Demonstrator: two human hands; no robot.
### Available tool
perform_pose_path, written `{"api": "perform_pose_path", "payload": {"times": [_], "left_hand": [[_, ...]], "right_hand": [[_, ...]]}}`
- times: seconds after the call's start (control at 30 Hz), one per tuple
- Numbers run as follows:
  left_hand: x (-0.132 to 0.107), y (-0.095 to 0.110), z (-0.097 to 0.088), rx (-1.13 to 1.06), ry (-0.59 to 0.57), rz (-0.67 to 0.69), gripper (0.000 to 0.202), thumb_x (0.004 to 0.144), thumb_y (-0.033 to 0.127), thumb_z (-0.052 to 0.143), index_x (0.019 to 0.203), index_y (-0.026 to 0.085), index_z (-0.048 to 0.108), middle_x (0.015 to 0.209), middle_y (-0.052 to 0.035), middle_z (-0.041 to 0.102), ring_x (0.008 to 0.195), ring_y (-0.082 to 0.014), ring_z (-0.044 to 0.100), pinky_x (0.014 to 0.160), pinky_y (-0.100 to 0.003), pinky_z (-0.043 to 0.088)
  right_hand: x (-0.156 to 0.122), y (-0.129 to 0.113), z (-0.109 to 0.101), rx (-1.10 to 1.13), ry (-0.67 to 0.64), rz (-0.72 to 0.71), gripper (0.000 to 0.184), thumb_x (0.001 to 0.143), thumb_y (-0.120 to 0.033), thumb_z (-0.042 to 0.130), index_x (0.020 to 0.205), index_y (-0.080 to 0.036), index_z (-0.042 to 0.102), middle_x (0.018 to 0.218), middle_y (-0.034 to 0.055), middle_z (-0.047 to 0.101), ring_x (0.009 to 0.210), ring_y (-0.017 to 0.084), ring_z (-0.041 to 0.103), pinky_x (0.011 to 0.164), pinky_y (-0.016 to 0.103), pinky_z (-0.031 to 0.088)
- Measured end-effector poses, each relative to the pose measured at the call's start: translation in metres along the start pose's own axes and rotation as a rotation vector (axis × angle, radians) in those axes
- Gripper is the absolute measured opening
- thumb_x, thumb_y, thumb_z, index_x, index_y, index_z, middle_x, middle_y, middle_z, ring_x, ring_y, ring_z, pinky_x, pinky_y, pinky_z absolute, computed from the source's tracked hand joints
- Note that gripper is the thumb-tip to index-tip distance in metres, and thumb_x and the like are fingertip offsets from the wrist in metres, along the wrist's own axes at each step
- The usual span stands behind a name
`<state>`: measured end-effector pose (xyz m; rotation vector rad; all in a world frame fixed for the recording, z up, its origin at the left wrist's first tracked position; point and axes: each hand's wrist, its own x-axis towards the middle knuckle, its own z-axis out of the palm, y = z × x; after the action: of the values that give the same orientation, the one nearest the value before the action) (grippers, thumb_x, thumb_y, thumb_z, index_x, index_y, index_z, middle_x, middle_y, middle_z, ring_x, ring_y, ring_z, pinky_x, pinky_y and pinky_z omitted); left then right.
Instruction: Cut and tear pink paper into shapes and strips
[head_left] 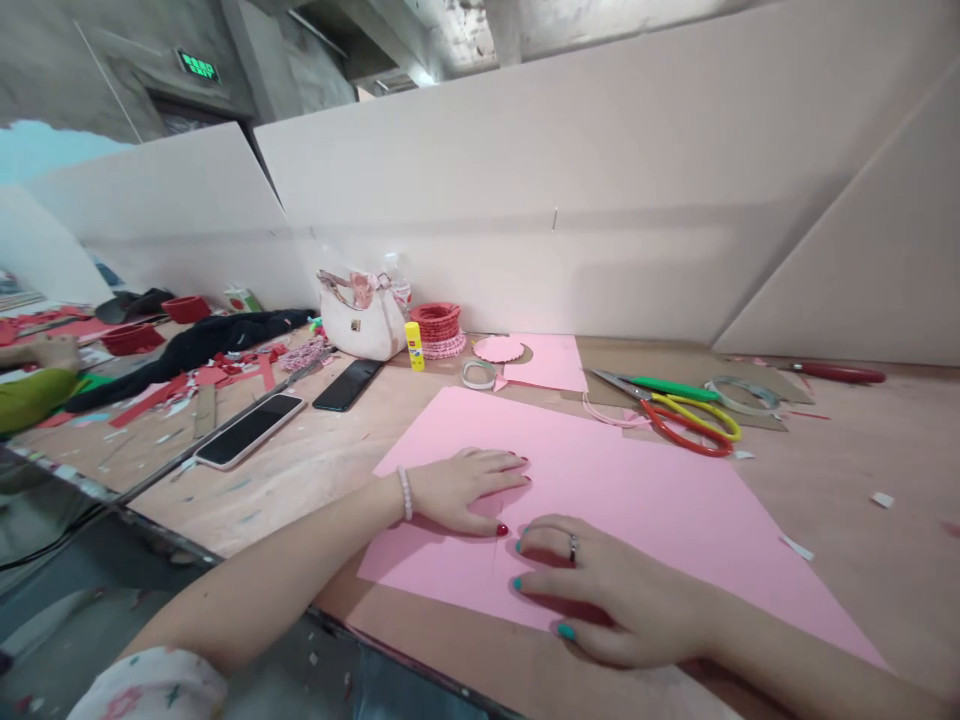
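A large sheet of pink paper [652,490] lies flat on the table in front of me. My left hand [461,490], with a beaded bracelet at the wrist, rests on its left part with the fingers stretched out. Close by on the right, my right hand [600,585] touches the paper near its front edge, fingers apart and slightly bent, a ring on one finger. Neither hand holds anything. Beyond the sheet are scissors [667,410] with red and yellow handles and a green-handled cutter [675,388].
Behind the sheet stand a yellow glue stick [415,346], coiled red cord [436,322] and a white handbag [361,322]. Two phones [251,430] lie left. A scalloped pink disc [499,348] and tape roll [744,394] are farther back. Another person's arm [37,385] shows far left.
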<state>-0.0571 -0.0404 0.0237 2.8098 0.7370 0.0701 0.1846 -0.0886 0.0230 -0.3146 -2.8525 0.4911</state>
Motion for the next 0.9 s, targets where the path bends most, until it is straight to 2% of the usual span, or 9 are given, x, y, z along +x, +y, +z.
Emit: {"api": "perform_pose_path", "payload": {"times": [0.43,0.7,0.9], "left_hand": [[0.0001,-0.0036,0.0038,-0.004,0.006,0.022,0.071,0.085,0.053,0.046,0.143,0.017,0.026,0.149,-0.0090,0.021,0.137,-0.0236,0.018,0.111,-0.039,0.015],[0.0004,-0.0046,0.0055,0.004,0.009,0.024,0.070,0.085,0.053,0.045,0.143,0.019,0.024,0.150,-0.0085,0.019,0.138,-0.0232,0.017,0.110,-0.039,0.016],[0.0002,-0.0052,0.0057,0.009,0.011,0.034,0.070,0.085,0.052,0.046,0.143,0.018,0.025,0.149,-0.0101,0.020,0.138,-0.0236,0.017,0.110,-0.039,0.017]], "right_hand": [[0.0004,0.0057,0.0040,-0.044,0.046,-0.034,0.033,0.081,-0.022,0.048,0.111,-0.019,0.061,0.107,0.0133,0.056,0.104,0.022,0.050,0.088,0.035,0.042],[0.0008,0.0048,0.0017,-0.043,0.014,-0.015,0.032,0.082,-0.024,0.049,0.111,-0.020,0.061,0.109,0.0136,0.055,0.107,0.022,0.048,0.090,0.035,0.042],[0.0011,0.0057,0.0032,-0.075,0.048,-0.065,0.033,0.083,-0.021,0.047,0.112,-0.017,0.061,0.107,0.0141,0.057,0.106,0.022,0.049,0.089,0.035,0.042]]}}
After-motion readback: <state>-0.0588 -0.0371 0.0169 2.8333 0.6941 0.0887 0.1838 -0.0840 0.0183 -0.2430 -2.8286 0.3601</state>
